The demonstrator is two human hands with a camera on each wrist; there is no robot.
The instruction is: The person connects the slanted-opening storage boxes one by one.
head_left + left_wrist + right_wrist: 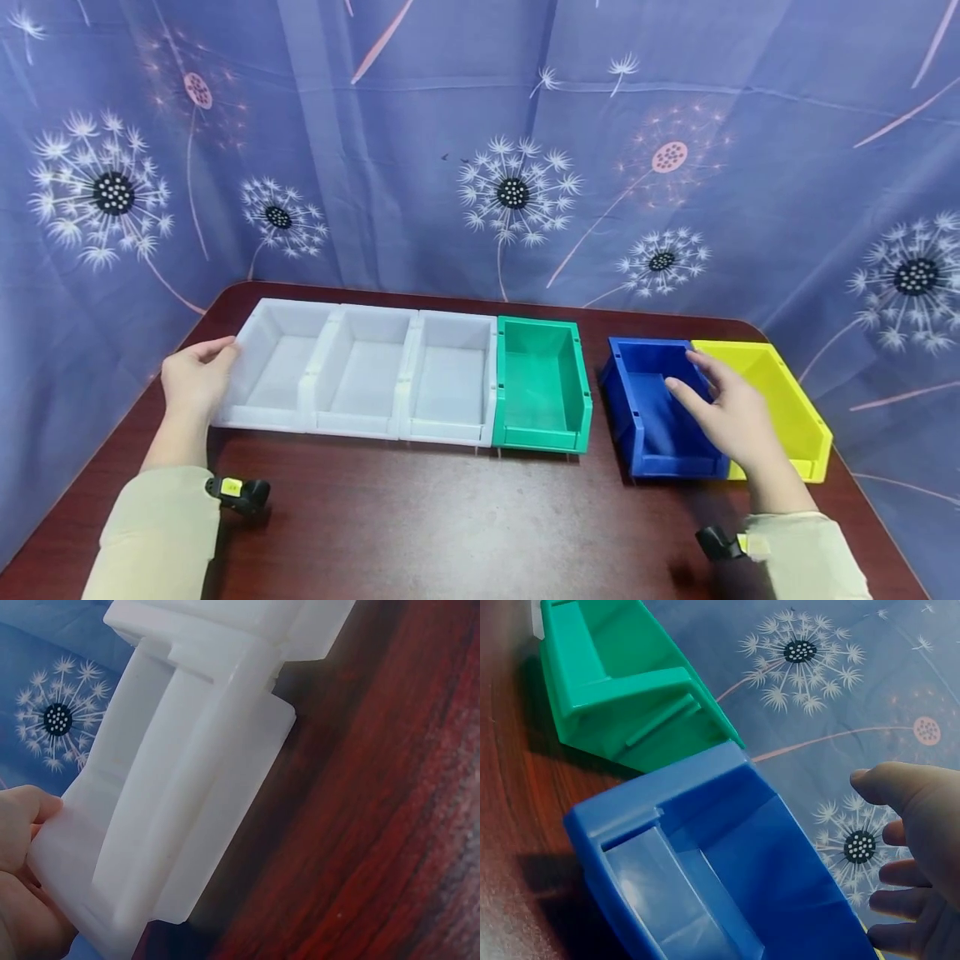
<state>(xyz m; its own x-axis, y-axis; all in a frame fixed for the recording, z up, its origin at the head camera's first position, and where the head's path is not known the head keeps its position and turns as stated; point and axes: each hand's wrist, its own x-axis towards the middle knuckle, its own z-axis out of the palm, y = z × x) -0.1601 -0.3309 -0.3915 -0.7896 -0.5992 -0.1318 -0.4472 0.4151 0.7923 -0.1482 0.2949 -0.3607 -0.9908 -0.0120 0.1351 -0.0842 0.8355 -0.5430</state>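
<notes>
Three white bins stand side by side, with a green bin (543,383) at their right end. At the left end, my left hand (197,379) grips the outer side of the leftmost white bin (279,371), thumb and fingers at its wall in the left wrist view. Farther right, a blue bin (637,400) sits against a yellow bin (791,392). Above these two hovers my right hand (738,417), thumb and fingers spread apart and holding nothing. In the right wrist view its loosely bent fingers (900,904) lie beyond the rim of the blue bin.
A gap separates the green bin from the blue one on the dark red wooden table (450,517). Behind the table hangs a blue curtain (420,167) printed with dandelions. Each sleeve has a small black camera (243,493) at its cuff.
</notes>
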